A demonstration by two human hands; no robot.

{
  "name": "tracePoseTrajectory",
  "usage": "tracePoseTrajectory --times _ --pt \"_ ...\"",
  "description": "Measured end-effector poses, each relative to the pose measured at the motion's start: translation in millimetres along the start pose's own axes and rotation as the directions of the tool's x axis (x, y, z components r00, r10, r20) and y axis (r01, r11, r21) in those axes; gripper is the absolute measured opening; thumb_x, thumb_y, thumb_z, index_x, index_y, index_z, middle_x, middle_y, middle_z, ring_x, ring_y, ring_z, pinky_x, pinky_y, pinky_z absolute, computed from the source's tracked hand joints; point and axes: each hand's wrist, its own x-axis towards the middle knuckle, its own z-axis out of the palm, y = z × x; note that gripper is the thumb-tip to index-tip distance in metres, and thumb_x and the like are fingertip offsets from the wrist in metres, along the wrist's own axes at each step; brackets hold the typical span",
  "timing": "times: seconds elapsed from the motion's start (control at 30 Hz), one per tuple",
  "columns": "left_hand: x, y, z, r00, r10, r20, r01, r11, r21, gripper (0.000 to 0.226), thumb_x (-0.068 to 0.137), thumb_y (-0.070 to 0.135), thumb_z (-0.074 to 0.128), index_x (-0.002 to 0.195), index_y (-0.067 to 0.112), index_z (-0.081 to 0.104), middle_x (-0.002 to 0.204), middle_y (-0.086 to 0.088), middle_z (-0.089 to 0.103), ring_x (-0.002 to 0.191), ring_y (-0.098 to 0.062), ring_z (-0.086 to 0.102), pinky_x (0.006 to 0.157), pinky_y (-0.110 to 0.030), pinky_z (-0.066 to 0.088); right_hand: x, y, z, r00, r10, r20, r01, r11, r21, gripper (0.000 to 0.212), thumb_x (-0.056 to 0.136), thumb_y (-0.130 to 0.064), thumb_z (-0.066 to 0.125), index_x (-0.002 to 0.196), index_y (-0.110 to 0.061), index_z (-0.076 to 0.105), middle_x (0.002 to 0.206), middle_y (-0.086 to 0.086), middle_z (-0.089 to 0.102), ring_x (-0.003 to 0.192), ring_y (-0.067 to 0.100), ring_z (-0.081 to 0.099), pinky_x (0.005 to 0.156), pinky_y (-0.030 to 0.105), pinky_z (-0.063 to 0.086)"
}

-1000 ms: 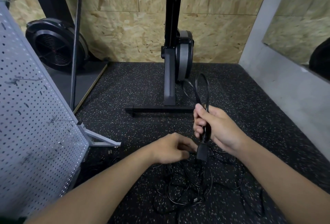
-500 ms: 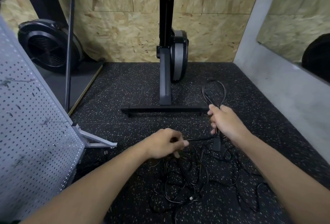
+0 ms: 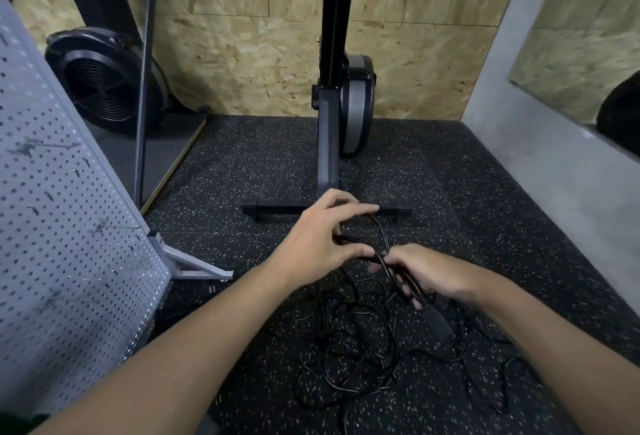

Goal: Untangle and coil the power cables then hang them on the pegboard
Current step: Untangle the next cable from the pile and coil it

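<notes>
Both of the person's arms reach out over the speckled rubber floor [image 3: 263, 171], and the hands meet low in front of them. The left hand [image 3: 318, 244] has its fingers [image 3: 360, 209] spread, the thumb and the lower fingers pinching strands of a black power cable [image 3: 383, 233] that arcs in a small loop across to the other hand. The right hand [image 3: 433, 275] is closed round a gathered bunch of the same cable, and the plug [image 3: 437, 322] sticks out just below its fingers, near the floor. Under and between the two hands lies the tangle of cables [image 3: 356, 348], a loose black snarl spread on the floor. The grey pegboard [image 3: 62, 233] stands tilted on its metal foot at the left, well apart from the hands. Behind, an upright exercise machine [image 3: 327, 143] stands on a flat crossbar before the chipboard wall [image 3: 242, 63].
</notes>
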Motion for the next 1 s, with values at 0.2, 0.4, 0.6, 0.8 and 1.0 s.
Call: tracePoseTrajectory --times 0.2,0.4,0.6,0.8,1.0 --pt "-2 -1 -3 0.999 0.033 0.035 -0.036 0.997 0.072 0.035 0.084 0.046 0.082 0.116 0.029 0.080 0.112 0.012 0.061 0.105 -0.003 0.059 0.097 -0.029 0.051 -6 -4 11 0.991 -0.064 0.115 0.112 0.868 -0.484 0.062 0.098 -0.072 0.046 0.118 -0.016 0.063 0.088 -0.004 0.065 0.073 0.011 0.062 0.072 0.032 0.051" --pt "-2 -13 -11 0.993 -0.119 -0.007 0.119 0.992 0.050 0.033 0.080 0.053 0.084 0.083 0.021 0.081 0.094 0.007 0.069 0.087 -0.009 0.065 0.083 -0.039 0.056 -2 1 14 0.941 -0.338 0.019 0.312 0.842 -0.441 0.016 0.102 -0.048 0.058 0.093 -0.036 0.060 0.071 -0.001 0.069 0.056 0.009 0.068 0.059 0.024 0.055" --pt "-10 -15 -19 0.955 -0.219 0.198 0.231 0.972 -0.036 0.028 0.101 0.053 0.061 0.107 0.033 0.080 0.106 0.016 0.078 0.105 -0.001 0.069 0.099 -0.039 0.055 -2 5 8 0.861 -0.508 -0.029 0.450 0.786 -0.423 0.029 0.100 -0.051 0.058 0.088 -0.025 0.065 0.061 -0.009 0.060 0.051 0.006 0.059 0.054 0.022 0.045" --pt "-16 -10 -21 0.869 -0.288 0.402 0.348 0.934 -0.083 0.036 0.111 0.049 0.041 0.092 0.044 0.071 0.099 0.008 0.076 0.101 -0.018 0.070 0.099 -0.045 0.051 -3 11 5 0.794 -0.604 -0.074 0.493 0.710 -0.503 0.037 0.101 -0.054 0.054 0.094 -0.020 0.067 0.076 -0.012 0.063 0.064 0.007 0.056 0.058 0.018 0.037" --pt "-9 -12 -20 0.885 -0.360 0.294 0.405 0.908 -0.105 0.029 0.105 0.046 0.057 0.093 0.031 0.078 0.079 0.000 0.076 0.076 -0.018 0.070 0.081 -0.038 0.055 1 14 0 0.844 -0.535 -0.049 0.403 0.691 -0.600 0.022 0.101 -0.056 0.050 0.116 -0.039 0.053 0.082 -0.011 0.066 0.068 0.007 0.060 0.065 0.029 0.049"
